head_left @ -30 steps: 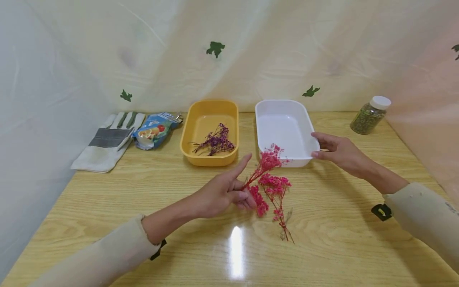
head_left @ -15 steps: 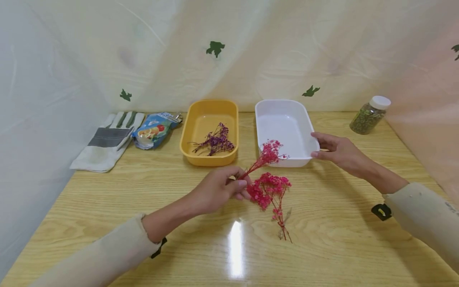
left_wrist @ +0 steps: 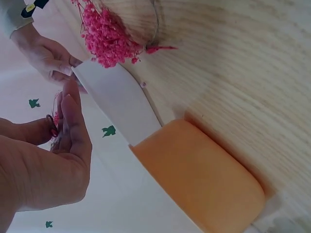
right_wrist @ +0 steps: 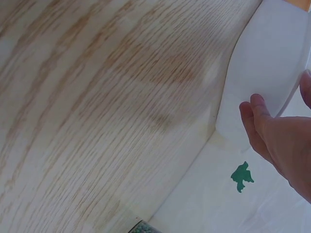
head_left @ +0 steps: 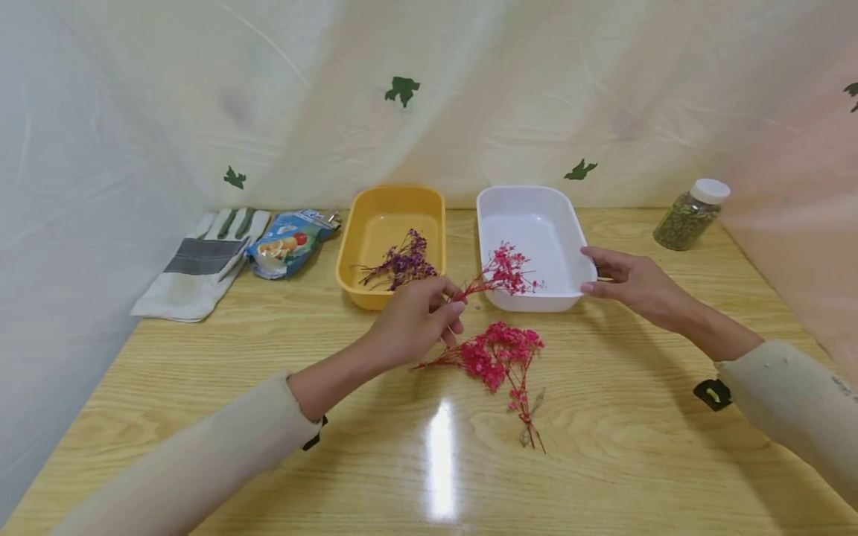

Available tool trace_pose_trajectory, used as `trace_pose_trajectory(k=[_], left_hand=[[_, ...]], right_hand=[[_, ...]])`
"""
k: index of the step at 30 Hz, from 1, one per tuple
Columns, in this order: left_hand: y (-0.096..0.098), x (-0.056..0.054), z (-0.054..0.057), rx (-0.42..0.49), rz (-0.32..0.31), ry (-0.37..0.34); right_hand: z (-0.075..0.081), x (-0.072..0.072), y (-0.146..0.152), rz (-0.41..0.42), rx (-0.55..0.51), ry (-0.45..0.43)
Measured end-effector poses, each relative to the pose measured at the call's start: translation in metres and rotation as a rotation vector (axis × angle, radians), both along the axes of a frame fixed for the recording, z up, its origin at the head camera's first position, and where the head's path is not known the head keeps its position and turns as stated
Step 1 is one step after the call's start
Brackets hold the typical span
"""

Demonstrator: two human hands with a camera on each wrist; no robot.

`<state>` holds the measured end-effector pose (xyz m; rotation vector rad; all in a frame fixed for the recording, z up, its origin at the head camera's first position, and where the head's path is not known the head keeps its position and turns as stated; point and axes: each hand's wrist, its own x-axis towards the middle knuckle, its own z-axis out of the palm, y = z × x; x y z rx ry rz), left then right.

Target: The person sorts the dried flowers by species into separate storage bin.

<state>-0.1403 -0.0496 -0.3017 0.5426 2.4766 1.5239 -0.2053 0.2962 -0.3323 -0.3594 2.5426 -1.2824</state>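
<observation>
Between thumb and fingers my left hand (head_left: pixel 417 318) pinches the stems of a sprig of pink dried flowers (head_left: pixel 507 269). Its blossoms hang over the near left part of the white tray (head_left: pixel 529 304). My right hand (head_left: pixel 640 289) grips that tray's right rim, thumb on one side of the wall and fingers on the other, as the right wrist view shows at the tray wall (right_wrist: pixel 272 53). More pink dried flowers (head_left: pixel 492 357) lie on the table below, their stems pointing left and toward me. Purple dried flowers (head_left: pixel 405 260) lie in the yellow tray (head_left: pixel 345 275) just beyond my left hand.
On the left lie a pair of work gloves (head_left: pixel 204 264) and a blue packet (head_left: pixel 288 246) with a clip. A jar (head_left: pixel 690 216) with a white lid stands at the back right of the wooden table (head_left: pixel 637 447). A pale curtain (head_left: pixel 302 97) hangs behind.
My left hand has taken the pink sprig up and away from the others, carrying its blossoms over the white tray. My right hand stays on the rim.
</observation>
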Motion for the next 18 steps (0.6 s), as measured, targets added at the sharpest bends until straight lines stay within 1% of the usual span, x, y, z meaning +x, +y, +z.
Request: trace_pose_trajectory(k=[5,11,18], left_hand=[[0.006,-0.012,0.005,-0.046,0.045,0.0],[0.016,-0.026,0.011,-0.121,0.05,0.002],[0.027,-0.04,0.016,-0.212,0.07,0.001]], right_hand=[[0.002,0.0,-0.001,-0.006,0.009,-0.002],[0.002,0.001,-0.003,-0.01,0.01,-0.005],[0.003,0.0,-0.003,-0.016,0.034,-0.016]])
